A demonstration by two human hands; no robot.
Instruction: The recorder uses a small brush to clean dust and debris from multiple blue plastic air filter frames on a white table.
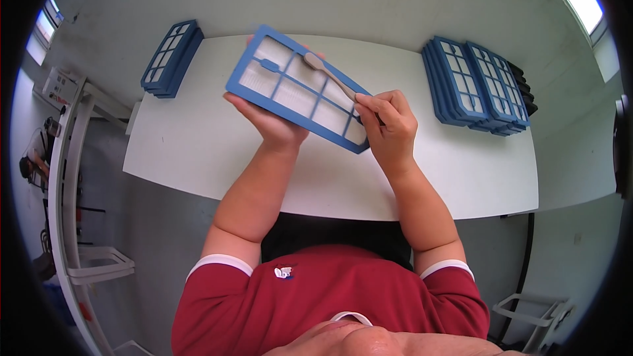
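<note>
My left hand [280,124] supports a blue-framed air filter [293,118] from below, its fingertips showing past the far edge. The filter is tilted above the white table, its white pleated face divided by a blue grid. A slim beige-grey brush [337,83], shaped like a toothbrush with an oval head, is pinched in my right hand [392,122]. Its head lies over the filter's far long edge, bristle side hidden. My right hand is at the filter's right end; whether its fingers also touch the frame, I cannot tell.
On the white table [198,138], a stack of blue-framed filters [173,59] stands at the far left. Two more stacks [455,82] sit side by side at the far right, with black ridged items [523,86] behind them. A wall [330,0] borders the far side.
</note>
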